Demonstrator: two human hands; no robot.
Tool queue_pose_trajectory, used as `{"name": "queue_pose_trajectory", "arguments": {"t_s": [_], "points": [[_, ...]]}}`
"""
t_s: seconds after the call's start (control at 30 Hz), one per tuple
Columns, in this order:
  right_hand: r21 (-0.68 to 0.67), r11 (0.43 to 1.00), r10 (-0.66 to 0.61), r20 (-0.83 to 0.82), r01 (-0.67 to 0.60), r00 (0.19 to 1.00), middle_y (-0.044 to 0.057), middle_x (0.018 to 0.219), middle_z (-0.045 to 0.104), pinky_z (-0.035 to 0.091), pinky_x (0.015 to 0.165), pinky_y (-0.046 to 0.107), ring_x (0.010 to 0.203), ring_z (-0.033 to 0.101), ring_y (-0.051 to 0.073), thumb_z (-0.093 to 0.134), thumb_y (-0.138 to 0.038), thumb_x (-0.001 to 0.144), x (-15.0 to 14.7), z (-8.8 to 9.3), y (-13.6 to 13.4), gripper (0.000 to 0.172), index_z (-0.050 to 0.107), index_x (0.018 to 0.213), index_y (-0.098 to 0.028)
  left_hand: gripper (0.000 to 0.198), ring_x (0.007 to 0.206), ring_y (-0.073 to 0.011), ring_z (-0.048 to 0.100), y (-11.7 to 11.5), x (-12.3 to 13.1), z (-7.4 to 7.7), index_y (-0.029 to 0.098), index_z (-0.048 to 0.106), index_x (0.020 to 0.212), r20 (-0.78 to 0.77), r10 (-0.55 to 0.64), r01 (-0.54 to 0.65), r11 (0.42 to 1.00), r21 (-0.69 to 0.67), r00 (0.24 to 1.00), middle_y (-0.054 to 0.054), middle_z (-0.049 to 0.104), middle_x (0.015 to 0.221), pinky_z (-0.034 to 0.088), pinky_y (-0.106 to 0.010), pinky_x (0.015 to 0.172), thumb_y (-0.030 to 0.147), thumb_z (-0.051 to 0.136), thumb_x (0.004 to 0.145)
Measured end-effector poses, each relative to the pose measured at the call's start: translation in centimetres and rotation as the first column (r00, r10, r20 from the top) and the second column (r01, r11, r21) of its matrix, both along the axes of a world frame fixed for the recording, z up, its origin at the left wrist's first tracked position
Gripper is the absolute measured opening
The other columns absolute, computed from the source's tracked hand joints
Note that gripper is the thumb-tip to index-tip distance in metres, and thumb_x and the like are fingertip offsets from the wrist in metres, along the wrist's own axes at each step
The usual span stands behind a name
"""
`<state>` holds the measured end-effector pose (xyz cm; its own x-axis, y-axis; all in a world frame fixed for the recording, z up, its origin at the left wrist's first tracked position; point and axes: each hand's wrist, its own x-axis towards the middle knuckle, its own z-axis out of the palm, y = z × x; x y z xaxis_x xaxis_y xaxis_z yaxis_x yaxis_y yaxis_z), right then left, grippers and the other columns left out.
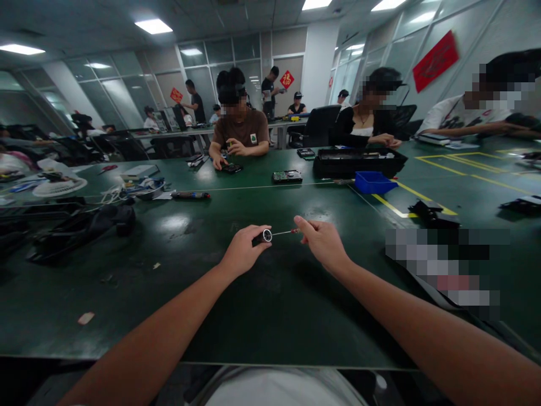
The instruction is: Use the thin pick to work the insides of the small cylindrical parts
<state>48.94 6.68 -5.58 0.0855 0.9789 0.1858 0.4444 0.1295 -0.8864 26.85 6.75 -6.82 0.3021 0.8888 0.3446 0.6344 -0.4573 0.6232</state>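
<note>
Over the middle of the green table (236, 332), my left hand (246, 248) is closed around a small dark cylindrical part (262, 238) with a bright white ring at its end. Its exact kind I cannot make out. My right hand (322, 241) grips the reddish handle of a screwdriver (282, 232), thumb up. The thin metal shaft points left, and its tip meets or nearly meets the ringed end of the part. Most of the handle is hidden by my fingers.
Across the table a person in brown handles a dark hard drive (231, 168). Another hard drive (287, 177), a long black housing (359, 163) and a blue bin (374, 182) lie ahead. A black bag-like item (84, 225) and a screwdriver-like tool (190, 195) are left. Black parts (433, 213) lie right.
</note>
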Motion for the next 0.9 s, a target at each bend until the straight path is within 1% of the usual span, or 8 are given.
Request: {"name": "queue_pose_trajectory", "arguments": {"t_s": [0.1,0.23,0.37,0.43,0.6,0.73,0.8,0.9], "points": [[0.0,0.999,0.032,0.048,-0.032,0.998,-0.002,0.044,0.046,0.027,0.044,0.028,0.04,0.039,0.011,0.052,-0.071,0.085,-0.03,-0.07,-0.16,0.06,0.058,0.053,-0.02,0.042,0.111,-0.0213,0.06,0.02,-0.08,-0.08,0.023,0.064,0.125,0.0,0.004,-0.004,1.0,0.001,1.0,-0.004,0.067,0.119,0.044,-0.037,0.102,0.018,0.07,0.085],[0.03,0.997,0.069,0.075,-0.071,0.995,-0.002,0.048,0.051,0.032,0.048,0.028,0.044,0.045,0.012,0.052,-0.065,0.088,-0.01,-0.28,0.14,0.054,0.058,0.058,-0.02,0.041,0.112,-0.0215,0.06,0.25,-0.3,-0.36,0.024,0.064,0.126,-0.006,0.015,-0.015,1.0,0.011,1.0,-0.004,0.066,0.12,0.044,-0.037,0.102,0.019,0.069,0.085],[0.054,0.977,0.204,0.028,-0.205,0.979,-0.001,0.064,0.062,0.043,0.058,0.029,0.06,0.059,0.016,0.058,-0.046,0.089,-0.02,-0.54,0.5,0.028,0.063,0.081,-0.02,0.042,0.112,-0.0206,0.06,0.49,-0.58,-0.67,0.025,0.063,0.126,-0.005,0.024,-0.024,1.0,0.014,1.0,-0.004,0.066,0.121,0.045,-0.036,0.101,0.019,0.07,0.085],[0.051,0.96,0.277,-0.009,-0.277,0.961,-0.001,0.071,0.065,0.047,0.064,0.03,0.067,0.063,0.017,0.059,-0.041,0.089,-0.06,-0.57,0.47,0.021,0.062,0.093,-0.021,0.043,0.112,-0.0202,0.06,0.54,-0.69,-0.74,0.025,0.063,0.126,-0.006,0.029,-0.029,1.0,0.012,1.0,-0.003,0.066,0.121,0.045,-0.036,0.102,0.018,0.07,0.084],[-0.025,0.965,0.259,-0.005,-0.259,0.966,-0.003,0.054,0.054,0.045,0.059,0.032,0.054,0.057,0.017,0.038,-0.049,0.098,-0.32,-0.1,0.08,0.039,0.064,0.09,-0.02,0.042,0.112,-0.0203,0.06,0.49,-0.76,-0.68,0.025,0.063,0.127,-0.028,0.029,-0.029,1.0,0.004,0.999,-0.003,0.066,0.121,0.045,-0.037,0.101,0.02,0.07,0.085],[-0.004,0.971,0.237,-0.091,-0.238,0.967,-0.002,0.066,0.057,0.046,0.062,0.032,0.063,0.059,0.018,0.045,-0.038,0.093,-0.44,-0.1,0.09,0.028,0.061,0.108,-0.019,0.042,0.11,-0.0206,0.06,0.51,-0.68,-0.75,0.025,0.064,0.126,-0.04,0.005,-0.005,1.0,0.005,0.999,-0.003,0.066,0.119,0.045,-0.036,0.1,0.019,0.071,0.084],[0.011,0.964,0.263,-0.161,-0.264,0.951,-0.001,0.072,0.058,0.047,0.066,0.033,0.068,0.059,0.018,0.05,-0.035,0.09,-0.44,-0.21,0.1,0.03,0.056,0.116,-0.02,0.042,0.111,-0.0209,0.06,0.54,-0.69,-0.81,0.025,0.064,0.126,-0.045,0.009,-0.009,1.0,0.001,0.999,-0.004,0.066,0.119,0.045,-0.037,0.1,0.018,0.07,0.084],[0.012,0.948,0.312,-0.228,-0.318,0.922,-0.002,0.067,0.054,0.047,0.065,0.033,0.064,0.055,0.017,0.048,-0.042,0.09,-0.46,-0.22,-0.01,0.026,0.06,0.101,-0.021,0.042,0.111,-0.0214,0.06,0.58,-0.75,-0.82,0.025,0.064,0.126,-0.046,0.018,-0.019,1.0,-0.006,0.999,-0.004,0.066,0.12,0.045,-0.037,0.101,0.019,0.07,0.085]]}}
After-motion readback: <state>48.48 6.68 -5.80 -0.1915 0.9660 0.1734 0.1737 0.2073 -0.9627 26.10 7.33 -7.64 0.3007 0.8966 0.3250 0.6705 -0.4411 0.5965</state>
